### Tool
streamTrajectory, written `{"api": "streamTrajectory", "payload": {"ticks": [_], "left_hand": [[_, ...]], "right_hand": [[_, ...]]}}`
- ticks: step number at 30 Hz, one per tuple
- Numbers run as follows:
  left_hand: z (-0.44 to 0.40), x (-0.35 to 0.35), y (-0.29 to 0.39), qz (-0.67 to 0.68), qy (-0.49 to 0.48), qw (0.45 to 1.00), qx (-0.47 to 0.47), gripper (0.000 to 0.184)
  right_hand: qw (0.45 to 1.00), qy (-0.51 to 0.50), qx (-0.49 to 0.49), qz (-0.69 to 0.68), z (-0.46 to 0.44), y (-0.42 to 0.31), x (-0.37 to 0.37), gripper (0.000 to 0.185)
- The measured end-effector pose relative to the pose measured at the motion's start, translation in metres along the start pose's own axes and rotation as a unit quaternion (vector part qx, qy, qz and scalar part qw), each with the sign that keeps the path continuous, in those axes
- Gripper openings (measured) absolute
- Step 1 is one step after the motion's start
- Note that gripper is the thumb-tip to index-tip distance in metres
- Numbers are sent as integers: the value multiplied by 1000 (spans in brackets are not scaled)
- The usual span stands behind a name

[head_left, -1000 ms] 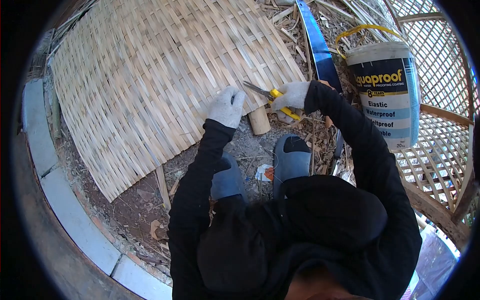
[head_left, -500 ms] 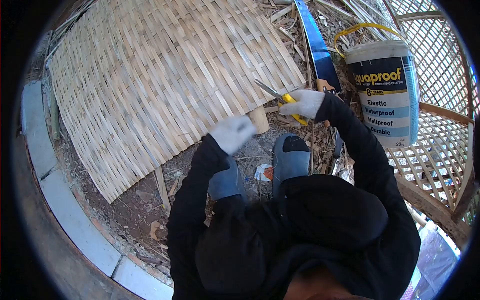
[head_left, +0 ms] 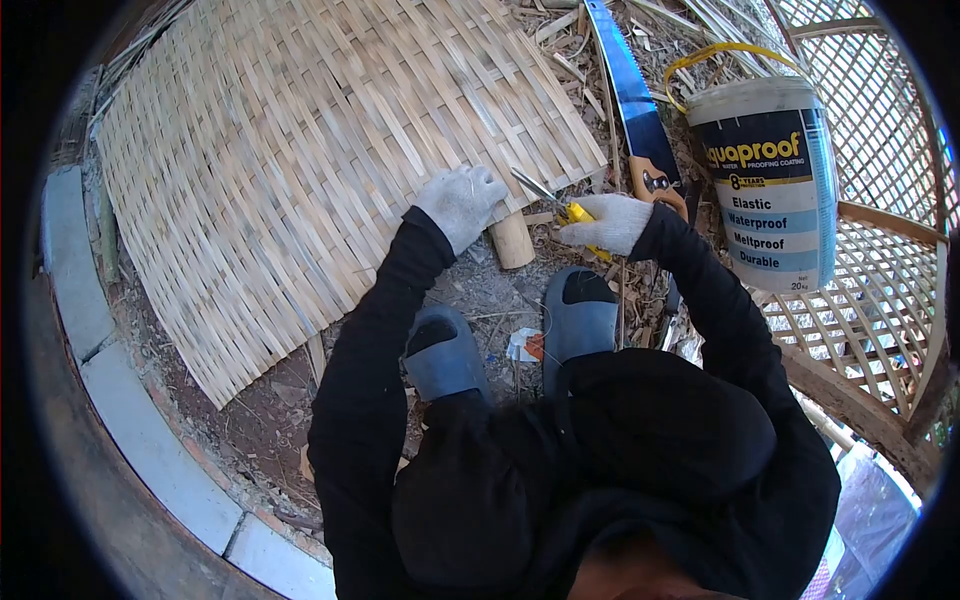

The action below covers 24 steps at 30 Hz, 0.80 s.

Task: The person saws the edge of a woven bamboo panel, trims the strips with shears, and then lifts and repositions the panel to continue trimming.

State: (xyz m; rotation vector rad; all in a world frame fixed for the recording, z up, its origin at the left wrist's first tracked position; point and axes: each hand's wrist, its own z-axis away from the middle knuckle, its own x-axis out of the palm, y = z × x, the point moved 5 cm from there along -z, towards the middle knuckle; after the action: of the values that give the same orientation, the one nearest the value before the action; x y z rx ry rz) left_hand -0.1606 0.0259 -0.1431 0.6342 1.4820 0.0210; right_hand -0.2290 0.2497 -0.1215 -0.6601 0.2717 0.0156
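Note:
A large woven bamboo mat point(head_left: 300, 150) lies slanted in front of me, its near edge raised on a round wooden block point(head_left: 512, 242). My left hand point(head_left: 460, 205), in a white glove, rests on that near edge with its fingers curled closed. What sits between those fingers, if anything, is hidden. To the right, my gloved right hand point(head_left: 612, 222) is closed around yellow-handled shears point(head_left: 578, 213). Their metal blades point up and left, close to the mat's right corner and a short way from my left hand.
A hand saw point(head_left: 640, 110) with a blue blade lies right of the mat. Beyond it stands a waterproofing bucket point(head_left: 765, 190) before a lattice panel point(head_left: 860, 130). Bamboo scraps litter the ground. Pale edging blocks point(head_left: 155, 450) curve along the left. My sandals point(head_left: 582, 325) are below my hands.
My left hand has moved up from below the mat's edge onto it. The shears have shifted slightly down in my right hand, and more of the wooden block shows.

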Motion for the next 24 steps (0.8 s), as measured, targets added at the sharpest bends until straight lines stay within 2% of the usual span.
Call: {"api": "streamTrajectory", "payload": {"ticks": [6,9,15,18,20,24], "left_hand": [[-8,5,-9,15,-64,996,61,12],[-9,6,-12,23,-34,996,74,14],[-6,13,-16,19,-9,999,39,13],[-4,9,-20,87,12,996,-21,11],[-2,12,-22,87,23,996,-25,10],[-3,9,-25,88,30,994,-58,9]], "right_hand": [[1000,-7,25,6,2,5,0,51],[1000,-12,27,4,5,-2,0,51],[998,-31,43,-26,2,0,7,50],[998,-40,53,-17,-1,5,8,45],[997,-52,61,-19,-1,3,9,44],[991,-95,57,-75,-7,6,14,44]]}}
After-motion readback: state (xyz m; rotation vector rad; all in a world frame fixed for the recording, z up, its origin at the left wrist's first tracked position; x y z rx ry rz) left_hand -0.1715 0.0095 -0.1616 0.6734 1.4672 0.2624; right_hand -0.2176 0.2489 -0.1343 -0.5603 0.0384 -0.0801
